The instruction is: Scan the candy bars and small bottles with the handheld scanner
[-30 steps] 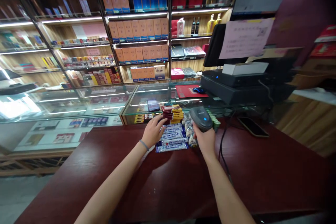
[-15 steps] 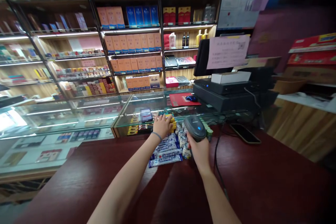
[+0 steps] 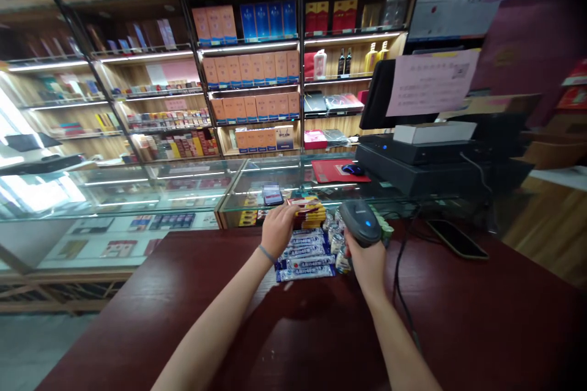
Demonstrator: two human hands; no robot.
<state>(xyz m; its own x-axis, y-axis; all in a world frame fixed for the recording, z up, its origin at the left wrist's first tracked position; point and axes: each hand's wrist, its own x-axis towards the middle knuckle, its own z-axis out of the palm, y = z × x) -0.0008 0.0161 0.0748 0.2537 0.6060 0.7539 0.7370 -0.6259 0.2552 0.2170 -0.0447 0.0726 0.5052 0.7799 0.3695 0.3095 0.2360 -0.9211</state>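
My right hand (image 3: 370, 269) is wrapped round the handle of a dark grey barcode scanner (image 3: 360, 222), on which a blue light glows. My left hand (image 3: 277, 230) is closed at the fingertips on the near end of a red and yellow packet (image 3: 310, 205), just over a stack of yellow packets (image 3: 313, 217). Below that stack lie several blue and white stick packs (image 3: 306, 250) in rows on the dark red counter. Small jars with pale contents (image 3: 342, 258) stand between the stick packs and my right hand. Green-topped containers (image 3: 386, 231) are partly hidden behind the scanner.
A black phone (image 3: 456, 238) lies to the right, beside the scanner's cable (image 3: 398, 284). Behind are a glass display case (image 3: 247, 180), a red mat (image 3: 328, 171) with a mouse (image 3: 352, 169), and a monitor (image 3: 378, 95). Another phone (image 3: 272, 195) rests on the glass.
My left hand has drawn back from the yellow stack, and a red and yellow packet now shows at its fingertips. The camera view has turned left; my right hand still grips the scanner.
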